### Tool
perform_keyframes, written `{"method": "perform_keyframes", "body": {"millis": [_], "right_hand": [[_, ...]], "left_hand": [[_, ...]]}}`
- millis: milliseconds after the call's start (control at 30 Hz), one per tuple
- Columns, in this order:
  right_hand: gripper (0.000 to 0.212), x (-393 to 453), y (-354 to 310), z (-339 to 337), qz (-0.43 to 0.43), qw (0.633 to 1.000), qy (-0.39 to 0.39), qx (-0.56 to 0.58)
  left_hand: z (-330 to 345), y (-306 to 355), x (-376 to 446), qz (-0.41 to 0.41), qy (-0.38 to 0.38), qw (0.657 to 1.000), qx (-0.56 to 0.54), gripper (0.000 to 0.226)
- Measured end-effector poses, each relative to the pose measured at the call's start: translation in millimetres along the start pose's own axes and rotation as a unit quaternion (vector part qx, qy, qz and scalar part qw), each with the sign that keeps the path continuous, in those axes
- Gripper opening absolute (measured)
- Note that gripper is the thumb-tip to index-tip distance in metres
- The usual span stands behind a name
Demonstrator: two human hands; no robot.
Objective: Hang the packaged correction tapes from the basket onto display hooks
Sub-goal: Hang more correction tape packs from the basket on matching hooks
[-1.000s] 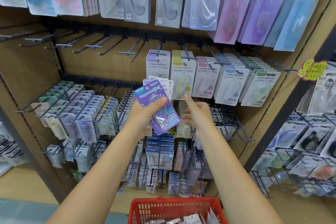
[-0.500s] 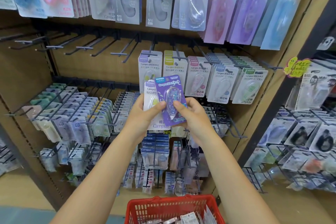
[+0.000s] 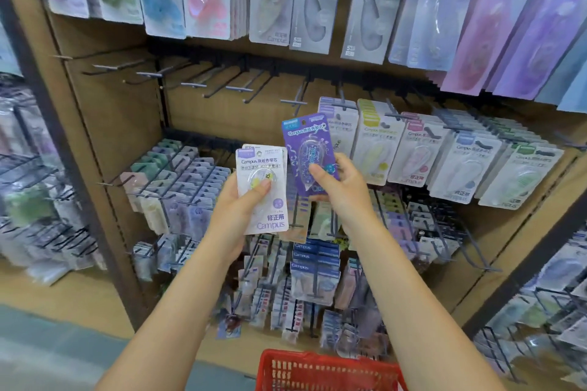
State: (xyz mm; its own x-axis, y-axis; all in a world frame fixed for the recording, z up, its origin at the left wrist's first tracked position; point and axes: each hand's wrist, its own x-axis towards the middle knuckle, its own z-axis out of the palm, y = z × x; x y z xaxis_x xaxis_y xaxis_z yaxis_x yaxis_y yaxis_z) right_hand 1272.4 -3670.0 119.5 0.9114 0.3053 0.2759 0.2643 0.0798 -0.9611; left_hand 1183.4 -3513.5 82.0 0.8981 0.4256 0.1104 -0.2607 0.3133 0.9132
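My left hand (image 3: 236, 211) grips a small stack of white Campus correction tape packs (image 3: 262, 174), thumb across the front. My right hand (image 3: 341, 189) pinches a purple correction tape pack (image 3: 306, 144) by its lower half and holds it upright in front of the middle row of display hooks (image 3: 293, 101). Several of those hooks stand bare to the left; the ones to the right carry hung packs (image 3: 374, 143). The red basket (image 3: 320, 371) sits at the bottom edge, below my arms.
Large packs (image 3: 276, 0) hang along the top row. Small packs fill the lower hooks (image 3: 181, 187) and the racks further down. A dark upright post (image 3: 50, 105) borders the bay on the left, and a side rack (image 3: 552, 295) stands at the right.
My right hand has taken the purple pack out of the left hand's stack and lifted it up and right. The left hand keeps the white packs. The view has swung to the left.
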Motion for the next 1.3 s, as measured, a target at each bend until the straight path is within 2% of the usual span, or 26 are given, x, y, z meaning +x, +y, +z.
{"method": "perform_keyframes", "body": {"millis": [133, 367, 567, 667, 733, 767, 867, 933, 1133, 1300], "right_hand": [[0.015, 18, 2, 25, 0.007, 0.999, 0.031, -0.016], [0.011, 24, 14, 38, 0.023, 0.997, 0.067, -0.025], [0.028, 32, 13, 45, 0.08, 0.991, 0.101, -0.02], [0.047, 17, 17, 39, 0.147, 0.977, 0.097, -0.118], [0.052, 0, 18, 35, 0.145, 0.967, 0.112, -0.176], [0.049, -8, 15, 33, 0.13, 0.97, 0.102, -0.178], [0.033, -25, 3, 32, 0.111, 0.985, -0.008, -0.135], [0.026, -29, -1, 26, 0.102, 0.988, -0.036, -0.106], [0.017, -31, 0, -3, 0.101, 0.994, 0.023, -0.037], [0.009, -27, 3, -34, 0.07, 0.992, 0.092, -0.047]], "left_hand": [[-20, 5, 5, -0.009, 0.002, 1.0, -0.004, 0.025], [-30, 13, 17, 0.008, -0.044, 0.999, 0.001, 0.023], [-38, 6, 23, 0.015, -0.083, 0.996, -0.009, 0.054], [-41, 4, 26, 0.023, -0.079, 0.997, -0.002, 0.056], [-42, 1, 27, 0.029, -0.08, 0.996, 0.012, 0.053], [-40, 1, 27, 0.033, -0.084, 0.996, 0.023, 0.053], [-28, -2, 26, 0.043, -0.103, 0.992, 0.055, 0.056], [-18, -5, 25, 0.043, -0.114, 0.991, 0.064, 0.057], [-5, -18, 21, 0.035, -0.119, 0.991, 0.052, 0.048], [2, -27, 26, 0.04, -0.098, 0.992, 0.074, 0.035]]}}
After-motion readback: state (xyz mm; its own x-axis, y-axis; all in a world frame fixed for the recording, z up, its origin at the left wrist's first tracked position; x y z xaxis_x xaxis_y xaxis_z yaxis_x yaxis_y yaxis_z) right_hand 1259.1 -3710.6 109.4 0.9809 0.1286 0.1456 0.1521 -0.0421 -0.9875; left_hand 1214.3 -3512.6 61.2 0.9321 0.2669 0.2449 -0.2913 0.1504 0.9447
